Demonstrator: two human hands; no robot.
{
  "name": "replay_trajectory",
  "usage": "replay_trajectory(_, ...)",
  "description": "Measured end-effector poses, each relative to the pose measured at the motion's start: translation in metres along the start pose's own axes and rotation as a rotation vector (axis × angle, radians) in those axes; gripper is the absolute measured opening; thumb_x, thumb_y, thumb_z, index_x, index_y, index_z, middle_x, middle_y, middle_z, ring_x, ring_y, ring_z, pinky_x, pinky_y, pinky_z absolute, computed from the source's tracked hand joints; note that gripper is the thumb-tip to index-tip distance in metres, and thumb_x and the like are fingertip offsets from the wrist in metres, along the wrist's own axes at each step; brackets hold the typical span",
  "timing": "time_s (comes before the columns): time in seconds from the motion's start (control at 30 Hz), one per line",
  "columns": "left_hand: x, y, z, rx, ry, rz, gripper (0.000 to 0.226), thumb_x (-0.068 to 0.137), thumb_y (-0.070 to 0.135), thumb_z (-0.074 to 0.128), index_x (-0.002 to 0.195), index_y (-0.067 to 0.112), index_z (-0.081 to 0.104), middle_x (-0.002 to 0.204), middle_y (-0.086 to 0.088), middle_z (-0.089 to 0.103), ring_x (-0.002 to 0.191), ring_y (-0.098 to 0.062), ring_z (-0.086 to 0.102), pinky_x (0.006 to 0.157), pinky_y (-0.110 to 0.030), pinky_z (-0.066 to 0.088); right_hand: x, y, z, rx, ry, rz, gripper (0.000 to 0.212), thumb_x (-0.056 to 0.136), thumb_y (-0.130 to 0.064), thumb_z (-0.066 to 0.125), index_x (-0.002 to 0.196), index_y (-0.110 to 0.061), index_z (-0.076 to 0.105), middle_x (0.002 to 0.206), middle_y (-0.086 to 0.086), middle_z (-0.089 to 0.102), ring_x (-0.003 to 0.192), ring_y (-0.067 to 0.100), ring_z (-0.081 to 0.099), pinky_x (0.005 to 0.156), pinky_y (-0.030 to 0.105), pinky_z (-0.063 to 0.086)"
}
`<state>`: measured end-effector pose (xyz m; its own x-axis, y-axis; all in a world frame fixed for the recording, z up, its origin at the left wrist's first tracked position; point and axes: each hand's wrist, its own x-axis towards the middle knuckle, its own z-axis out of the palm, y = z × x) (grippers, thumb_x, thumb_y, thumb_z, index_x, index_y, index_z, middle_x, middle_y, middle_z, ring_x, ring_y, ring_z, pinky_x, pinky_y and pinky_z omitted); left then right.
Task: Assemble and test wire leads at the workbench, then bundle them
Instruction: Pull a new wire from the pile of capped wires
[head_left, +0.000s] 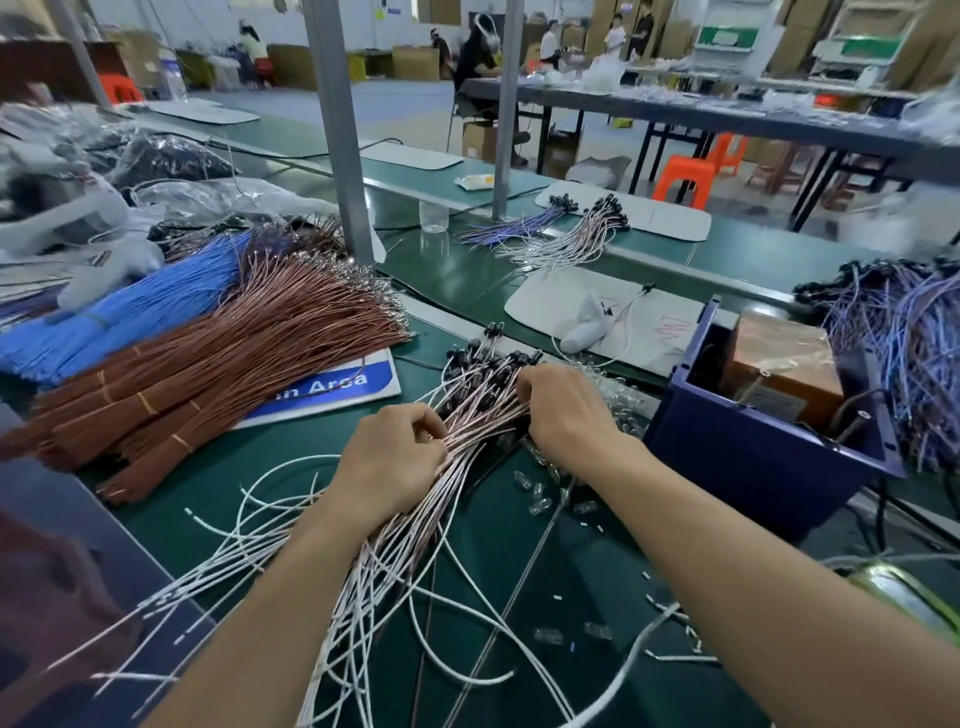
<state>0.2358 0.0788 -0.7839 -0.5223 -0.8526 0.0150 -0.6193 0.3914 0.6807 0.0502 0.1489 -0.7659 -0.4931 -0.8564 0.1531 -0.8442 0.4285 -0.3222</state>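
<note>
1. A bunch of thin pink-white wire leads with black ends (480, 415) is spread on the green counter (582, 566).
2. The bunch is pinched by the curled left hand (395, 457).
3. It is gripped near its black ends by the right hand (566, 410).
4. Tied brown wires (234, 353) are stacked at the left.

Bright, even, diffuse light; shadows are soft and short beneath the wire leads (467, 431) at centre, which read sharp. Blur heavy at 9–10 o'clock (plastic bags (78, 208) smeared) and at 3 o'clock; grey post (337, 130) leans from wide-angle distortion.
</note>
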Motion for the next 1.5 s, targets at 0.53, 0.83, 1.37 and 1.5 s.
replay_trajectory(0.53, -0.003, 0.010, -0.048, -0.628, 0.327, 0.079, 0.025, 0.077, 0.014, 0.088, 0.082, 0.038, 0.082, 0.076, 0.008, 0.078, 0.066, -0.003, 0.071, 0.062, -0.016, 0.054, -0.042, -0.004, -0.059, 0.220, 0.265, -0.158, 0.026, 0.105, -0.010, 0.048, 0.108, -0.019, 0.072, 0.080, -0.003, 0.067, 0.067, 0.017, 0.060, 0.067, 0.045, 0.055)
replay_trajectory(0.83, -0.039, 0.052, -0.058, -0.569, -0.116, 0.176, 0.012, 0.077, 0.013, 0.086, 0.081, 0.024, 0.084, 0.075, -0.006, 0.077, 0.062, -0.010, 0.063, 0.060, -0.017, 0.054, -0.149, 0.050, -0.108, 0.292, 0.057, 0.067, 0.037, 0.091, -0.008, 0.062, 0.084, -0.043, 0.071, 0.066, -0.015, 0.069, 0.047, 0.004, 0.052, 0.043, 0.018, 0.040)
replay_trajectory(1.37, -0.069, 0.161, 0.097, -0.515, -0.370, 0.429, 0.015, 0.083, 0.019, 0.085, 0.086, 0.034, 0.084, 0.064, 0.014, 0.072, 0.053, 0.003, 0.058, 0.053, -0.012, 0.043, -0.204, 0.152, -0.154, 0.213, 0.225, 0.384, 0.027, 0.090, -0.028, 0.072, 0.064, -0.034, 0.070, 0.054, -0.014, 0.064, 0.052, 0.001, 0.056, 0.048, 0.014, 0.040)
replay_trajectory(1.5, -0.066, 0.148, 0.112, -0.242, -0.308, 0.388, 0.020, 0.083, 0.030, 0.085, 0.072, 0.045, 0.079, 0.059, 0.024, 0.069, 0.050, 0.007, 0.058, 0.048, -0.007, 0.037, -0.215, 0.174, -0.145, 0.100, 0.260, 0.467, 0.025, 0.091, -0.025, 0.071, 0.066, -0.027, 0.069, 0.056, -0.010, 0.063, 0.056, 0.010, 0.056, 0.054, 0.025, 0.044)
